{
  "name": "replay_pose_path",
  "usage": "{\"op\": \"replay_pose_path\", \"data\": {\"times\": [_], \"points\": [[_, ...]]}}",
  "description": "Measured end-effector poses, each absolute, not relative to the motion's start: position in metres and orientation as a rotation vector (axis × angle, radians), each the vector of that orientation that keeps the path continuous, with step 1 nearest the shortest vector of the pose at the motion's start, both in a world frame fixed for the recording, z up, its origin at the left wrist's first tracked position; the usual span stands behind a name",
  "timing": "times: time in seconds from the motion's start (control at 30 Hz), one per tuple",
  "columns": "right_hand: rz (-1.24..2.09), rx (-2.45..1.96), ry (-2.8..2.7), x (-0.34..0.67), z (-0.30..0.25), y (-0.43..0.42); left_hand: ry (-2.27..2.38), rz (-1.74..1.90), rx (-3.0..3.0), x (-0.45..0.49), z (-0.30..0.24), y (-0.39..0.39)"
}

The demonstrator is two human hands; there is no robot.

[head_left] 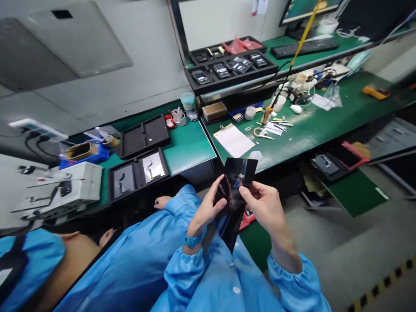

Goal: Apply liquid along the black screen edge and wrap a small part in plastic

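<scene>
A thin, glossy black panel (249, 168), which looks like a screen or sheet of glass, is tilted in front of my body and mirrors my fingers. My left hand (208, 207), with a blue band at the wrist, is curved around its left edge, thumb and forefinger apart; its other fingers are hidden. My right hand (267, 207) is closed at the right edge, the thumb lying against the glossy face and the fingers curled in. Below the hands, the lower end of the panel reaches toward my blue smock (224, 268).
A co-worker in blue (136, 242) sits close on my left. On the green bench are a foam tray with two panels (138, 175), a white machine (65, 190), a clipboard (234, 141) and scissors (262, 133). A shelf holds a black tray of devices (232, 71).
</scene>
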State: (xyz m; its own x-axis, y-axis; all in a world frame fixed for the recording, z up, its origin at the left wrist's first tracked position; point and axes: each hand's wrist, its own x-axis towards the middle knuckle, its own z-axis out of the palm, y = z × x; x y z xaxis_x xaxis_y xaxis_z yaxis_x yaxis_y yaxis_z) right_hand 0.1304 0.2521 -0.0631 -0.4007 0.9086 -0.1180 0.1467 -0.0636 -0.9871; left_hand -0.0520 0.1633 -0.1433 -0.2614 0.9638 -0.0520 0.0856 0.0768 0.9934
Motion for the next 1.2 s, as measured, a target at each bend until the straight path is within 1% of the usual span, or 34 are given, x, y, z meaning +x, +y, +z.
{"op": "replay_pose_path", "data": {"times": [0.17, 0.47, 0.73, 1.2], "points": [[1.52, -1.273, -1.497, 0.153, -0.067, 0.225, 1.404, 1.294, 1.012, -0.015, -0.148, 0.147], [1.494, -1.33, -1.441, 0.17, -0.058, 0.21, 1.32, 1.22, 1.001, 0.001, -0.162, 0.14], [1.445, -1.33, -1.447, 0.182, -0.058, 0.208, 1.334, 1.208, 0.947, 0.015, -0.155, 0.137], [1.46, -1.298, -1.35, 0.198, -0.048, 0.205, 1.285, 1.201, 0.904, 0.028, -0.143, 0.13]]}}
